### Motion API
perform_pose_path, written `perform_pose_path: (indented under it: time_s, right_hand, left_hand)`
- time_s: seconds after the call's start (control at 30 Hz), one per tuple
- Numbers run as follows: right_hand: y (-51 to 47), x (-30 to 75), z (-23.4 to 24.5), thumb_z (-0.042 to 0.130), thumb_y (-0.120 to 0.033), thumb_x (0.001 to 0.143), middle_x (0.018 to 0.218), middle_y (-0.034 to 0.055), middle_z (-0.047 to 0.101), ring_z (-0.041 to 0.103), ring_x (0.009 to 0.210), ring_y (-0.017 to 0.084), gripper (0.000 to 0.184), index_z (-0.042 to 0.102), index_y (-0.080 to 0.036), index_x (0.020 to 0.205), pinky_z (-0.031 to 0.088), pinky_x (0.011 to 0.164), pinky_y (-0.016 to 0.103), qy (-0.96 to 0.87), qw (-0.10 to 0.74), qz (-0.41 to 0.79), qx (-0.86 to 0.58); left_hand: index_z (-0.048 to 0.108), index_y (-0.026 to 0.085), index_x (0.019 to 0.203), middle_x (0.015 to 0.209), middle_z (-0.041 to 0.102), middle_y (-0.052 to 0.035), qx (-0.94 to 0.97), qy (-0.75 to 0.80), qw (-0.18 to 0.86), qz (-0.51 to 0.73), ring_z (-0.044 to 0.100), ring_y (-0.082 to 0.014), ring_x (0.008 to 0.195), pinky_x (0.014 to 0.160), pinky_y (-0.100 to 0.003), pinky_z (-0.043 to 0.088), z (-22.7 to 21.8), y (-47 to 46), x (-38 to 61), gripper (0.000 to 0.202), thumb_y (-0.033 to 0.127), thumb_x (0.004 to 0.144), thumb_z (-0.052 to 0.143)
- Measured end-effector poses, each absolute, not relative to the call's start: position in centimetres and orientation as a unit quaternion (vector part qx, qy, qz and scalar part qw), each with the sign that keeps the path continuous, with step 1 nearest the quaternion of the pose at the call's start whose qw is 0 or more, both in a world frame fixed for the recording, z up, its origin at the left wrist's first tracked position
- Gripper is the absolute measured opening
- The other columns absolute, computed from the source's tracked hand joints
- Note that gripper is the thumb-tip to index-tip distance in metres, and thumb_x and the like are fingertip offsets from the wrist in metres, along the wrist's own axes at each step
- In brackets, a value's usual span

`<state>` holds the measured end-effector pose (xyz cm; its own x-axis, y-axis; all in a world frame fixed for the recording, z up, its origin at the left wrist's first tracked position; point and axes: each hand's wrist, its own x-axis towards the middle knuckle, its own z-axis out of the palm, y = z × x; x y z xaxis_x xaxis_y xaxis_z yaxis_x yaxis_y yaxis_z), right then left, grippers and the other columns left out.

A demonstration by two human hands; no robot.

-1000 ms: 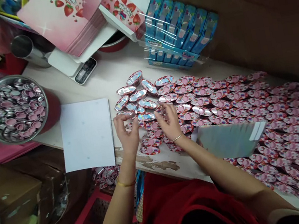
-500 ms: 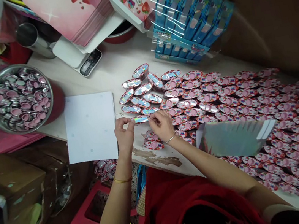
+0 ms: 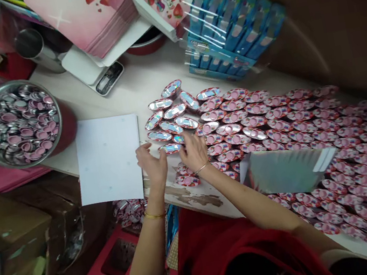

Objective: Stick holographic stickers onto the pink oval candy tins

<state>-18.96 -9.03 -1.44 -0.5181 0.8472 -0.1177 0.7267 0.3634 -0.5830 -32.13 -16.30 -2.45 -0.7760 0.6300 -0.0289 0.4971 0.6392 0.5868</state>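
Observation:
My left hand (image 3: pixel 153 163) is just left of a small foil packet (image 3: pixel 170 149), its thumb by the near end and its fingers apart. This packet stands with its oval silver end up, a shiny holographic strip across it. Against its right end is my right hand (image 3: pixel 194 151), thumb and fingers parted, the fingers reaching over neighbouring packets. Several packets with holographic strips (image 3: pixel 175 111) stand just beyond the hands. To the right are rows of red and pink packets (image 3: pixel 280 124), each with a pink round piece on top.
A metal bowl (image 3: pixel 21 123) of pink and silver round pieces stands at left, beside a white sheet (image 3: pixel 109 160). A shiny sheet (image 3: pixel 281 170) lies on the packets. Behind are a scale (image 3: pixel 109 78), pink printed cards (image 3: pixel 87 17) and a blue display box (image 3: pixel 231 29).
Both hands have loosened from pinching the ends of the strip on the packet. My left fingers have spread and drawn slightly left; my right fingers have shifted up over the neighbouring packets.

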Motion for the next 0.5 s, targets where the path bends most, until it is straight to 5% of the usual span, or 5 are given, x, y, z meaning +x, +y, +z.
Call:
perform_pose_path:
  time_s: [0.13,0.27,0.4,0.5]
  right_hand:
    - [-7.6,-15.2,1.7,0.041,-0.023,0.093,0.124,0.0124,0.058,0.050,0.116,0.025,0.045,0.044,-0.018,0.137,0.038,0.097,0.038,-0.826,0.168,0.301,-0.446]
    - [-5.7,-5.6,5.1,0.042,-0.035,0.096,0.130,0.0140,0.052,0.045,0.127,0.026,0.041,0.047,-0.023,0.135,0.036,0.105,0.045,-0.775,0.250,0.201,-0.545]
    - [-4.3,6.7,5.7,0.049,-0.051,0.090,0.146,0.0188,0.038,0.032,0.138,0.031,0.057,0.042,-0.021,0.138,0.028,0.109,0.057,-0.689,0.281,0.093,-0.662]
    - [-3.9,13.8,4.6,0.060,-0.067,0.076,0.141,0.0210,0.044,0.039,0.131,0.036,0.073,0.051,-0.018,0.130,0.032,0.104,0.059,-0.616,0.276,0.122,-0.728]
  left_hand:
    - [0.051,0.017,0.122,0.119,0.058,-0.0132,0.380,0.856,0.089,0.341,0.053,-0.0282,0.112,0.099,-0.044,0.038,-0.3,-14.0,-29.5,0.042,0.023,0.081,0.061]
    - [0.055,0.019,0.119,0.111,0.064,-0.0103,0.561,0.691,0.211,0.404,0.059,-0.0228,0.104,0.095,-0.037,0.043,2.2,-9.1,-20.1,0.029,0.029,0.093,0.049]
    - [0.054,0.017,0.126,0.120,0.064,-0.0144,0.715,0.585,0.265,0.276,0.058,-0.0281,0.114,0.097,-0.042,0.041,3.9,-5.0,-8.6,0.041,0.037,0.091,0.056]
    - [0.064,0.018,0.109,0.100,0.070,-0.0120,0.771,0.534,0.303,0.171,0.064,-0.0262,0.097,0.091,-0.042,0.043,3.7,-3.6,-4.5,0.022,0.027,0.092,0.054]
